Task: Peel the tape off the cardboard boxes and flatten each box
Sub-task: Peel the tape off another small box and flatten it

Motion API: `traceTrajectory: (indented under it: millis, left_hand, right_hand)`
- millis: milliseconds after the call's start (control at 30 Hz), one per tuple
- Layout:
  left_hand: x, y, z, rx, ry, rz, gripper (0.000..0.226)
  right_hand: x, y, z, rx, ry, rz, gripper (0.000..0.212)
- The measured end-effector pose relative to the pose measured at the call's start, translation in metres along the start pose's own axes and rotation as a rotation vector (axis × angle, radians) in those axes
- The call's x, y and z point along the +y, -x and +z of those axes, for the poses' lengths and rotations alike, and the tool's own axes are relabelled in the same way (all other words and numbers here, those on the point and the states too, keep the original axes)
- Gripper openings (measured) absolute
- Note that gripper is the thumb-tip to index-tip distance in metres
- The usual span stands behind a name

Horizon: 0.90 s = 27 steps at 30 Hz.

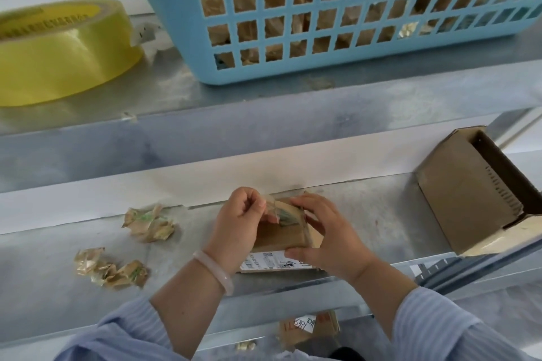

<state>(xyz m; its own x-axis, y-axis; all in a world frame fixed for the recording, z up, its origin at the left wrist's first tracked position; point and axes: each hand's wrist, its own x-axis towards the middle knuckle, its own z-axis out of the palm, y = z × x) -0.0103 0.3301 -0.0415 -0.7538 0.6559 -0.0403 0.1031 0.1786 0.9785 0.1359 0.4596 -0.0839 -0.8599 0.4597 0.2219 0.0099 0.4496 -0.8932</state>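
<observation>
A small brown cardboard box (286,236) with a white shipping label on its near side rests on the metal shelf (366,214). My right hand (328,234) grips the box from the right, thumb on the label edge. My left hand (240,220) pinches a strip of clear tape (272,208) that lifts off the top of the box. Two crumpled wads of peeled tape (149,224) (113,269) lie to the left of my hands.
An open empty cardboard box (466,193) lies on its side at the shelf's right end. On the higher shelf stand a blue plastic basket (337,66) full of packages and a large yellow tape roll (58,53). Flattened cardboard (308,328) lies below the shelf.
</observation>
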Motion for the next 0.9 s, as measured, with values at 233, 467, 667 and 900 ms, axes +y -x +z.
traceTrajectory:
  millis: [233, 467, 667, 900]
  left_hand:
    - [-0.003, -0.007, -0.02, -0.003, 0.406, -0.077, 0.012]
    - [-0.003, 0.001, -0.012, 0.112, -0.147, 0.197, 0.009]
    - [0.002, 0.005, -0.001, -0.039, -0.685, 0.441, 0.01]
    - [0.011, 0.002, 0.005, -0.21, -0.906, 0.161, 0.051]
  right_hand:
    - [0.012, 0.01, -0.002, -0.016, 0.051, 0.086, 0.083]
    - [0.008, 0.011, -0.002, -0.069, 0.372, -0.034, 0.07]
    - [0.008, 0.01, 0.0, -0.054, 0.37, -0.058, 0.071]
    - [0.009, 0.011, 0.001, -0.022, 0.393, -0.01, 0.083]
